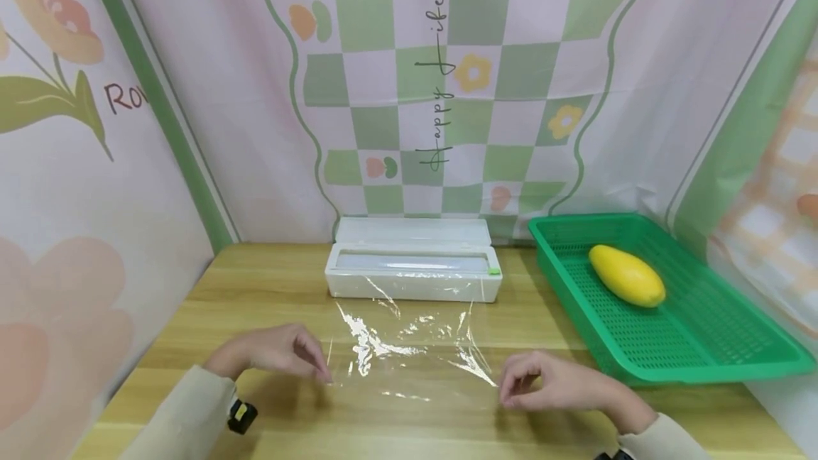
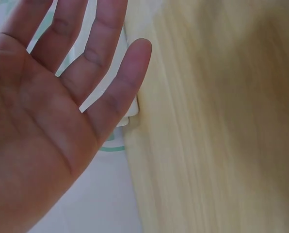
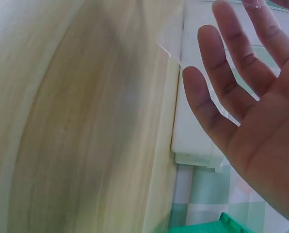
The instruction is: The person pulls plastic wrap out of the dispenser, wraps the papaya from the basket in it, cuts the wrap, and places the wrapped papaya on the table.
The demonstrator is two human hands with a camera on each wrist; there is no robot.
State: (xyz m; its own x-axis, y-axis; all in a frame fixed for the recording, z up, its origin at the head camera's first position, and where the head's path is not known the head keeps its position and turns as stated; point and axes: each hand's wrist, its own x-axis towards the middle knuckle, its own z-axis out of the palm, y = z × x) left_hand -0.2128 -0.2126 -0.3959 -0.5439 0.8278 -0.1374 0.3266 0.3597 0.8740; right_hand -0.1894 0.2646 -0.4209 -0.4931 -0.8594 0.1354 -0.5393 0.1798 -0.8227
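Observation:
A sheet of clear cling film (image 1: 383,348) stretches toward the person from a white dispenser box (image 1: 412,287) with its lid raised. My left hand (image 1: 281,351) pinches the sheet's near left corner between thumb and fingertips. At the near right corner, my right hand (image 1: 557,382) pinches the film the same way. In the left wrist view, the left palm (image 2: 38,126) shows with the other fingers loosely spread; the pinch lies outside that view. The right wrist view has the right palm (image 3: 275,141) beside the white box (image 3: 198,131), with film at a fingertip.
A green plastic basket (image 1: 575,318) stands at the right of the wooden table (image 1: 255,268), with a yellow mango (image 1: 628,276) lying in it. A green slider (image 1: 494,271) sits at the box's right end. Patterned curtains (image 1: 371,77) hang behind the table and at both sides.

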